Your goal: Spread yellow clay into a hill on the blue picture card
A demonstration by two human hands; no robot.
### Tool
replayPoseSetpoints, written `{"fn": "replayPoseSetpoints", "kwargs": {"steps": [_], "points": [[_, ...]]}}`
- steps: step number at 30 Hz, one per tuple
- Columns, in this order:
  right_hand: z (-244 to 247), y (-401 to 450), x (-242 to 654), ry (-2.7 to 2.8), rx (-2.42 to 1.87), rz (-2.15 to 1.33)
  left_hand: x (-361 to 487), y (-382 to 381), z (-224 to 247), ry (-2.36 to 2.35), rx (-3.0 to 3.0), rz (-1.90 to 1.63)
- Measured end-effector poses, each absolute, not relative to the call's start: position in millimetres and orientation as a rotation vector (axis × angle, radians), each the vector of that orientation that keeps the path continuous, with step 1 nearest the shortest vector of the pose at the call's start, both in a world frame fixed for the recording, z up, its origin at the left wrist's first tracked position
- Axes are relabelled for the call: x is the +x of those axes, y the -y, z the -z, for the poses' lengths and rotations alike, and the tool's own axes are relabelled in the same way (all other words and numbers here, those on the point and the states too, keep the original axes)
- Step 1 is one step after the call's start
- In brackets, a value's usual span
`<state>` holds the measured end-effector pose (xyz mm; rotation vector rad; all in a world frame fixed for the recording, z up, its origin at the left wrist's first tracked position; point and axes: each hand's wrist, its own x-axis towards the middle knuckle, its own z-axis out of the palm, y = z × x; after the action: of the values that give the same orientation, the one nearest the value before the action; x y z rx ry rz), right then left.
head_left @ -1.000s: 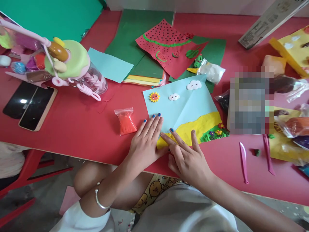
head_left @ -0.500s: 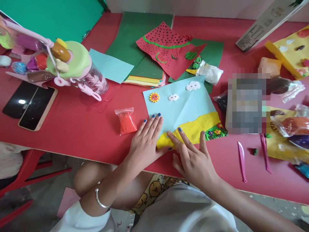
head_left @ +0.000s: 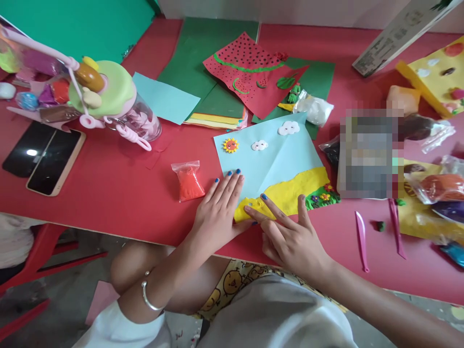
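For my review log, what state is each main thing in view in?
Decorated blue sheet: diagonally creased
Yellow clay: spread along the sheet's lower part, uneven at left
Left hand: flat, over the sheet's left edge
Right hand: some fingers extended, index on the clay
Orange-red packet: filled; seal unclear
Cup: lid on
Phone: screen dark

Light-blue sheet [head_left: 277, 157] lies in front of me on the red worktop [head_left: 145, 208], turned slightly, creased diagonally. Uneven yellow clay band [head_left: 295, 191] along my edge, small blue spot showing through. Orange-and-yellow sun [head_left: 230, 145], two white clouds [head_left: 289, 128], flowered green patch [head_left: 316, 201] lower right.
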<state>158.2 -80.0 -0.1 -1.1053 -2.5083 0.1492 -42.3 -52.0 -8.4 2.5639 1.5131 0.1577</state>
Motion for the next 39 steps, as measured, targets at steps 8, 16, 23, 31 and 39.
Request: {"fn": "replayPoseSetpoints", "kwargs": {"steps": [8,16,23,31,39], "points": [[-0.4,77.3,160.2,2.465,-1.164,-0.122,-41.7,50.4,4.5,-1.51,2.572,-0.103],[-1.9,79.6,163.1,2.419,-1.072,-0.2,-41.8,52.1,8.3,-1.518,2.575,-0.162],[1.9,79.1,156.9,2.518,-1.154,-0.189,-42.2,51.5,7.9,-1.516,2.572,-0.148],[1.5,80.3,157.8,2.476,-1.238,-0.161,-43.1,51.1,7.4,-1.498,2.583,-0.152],[1.1,80.3,165.2,2.344,-1.085,-0.216,-43.3,51.9,8.9,-1.497,2.616,-0.16]]}}
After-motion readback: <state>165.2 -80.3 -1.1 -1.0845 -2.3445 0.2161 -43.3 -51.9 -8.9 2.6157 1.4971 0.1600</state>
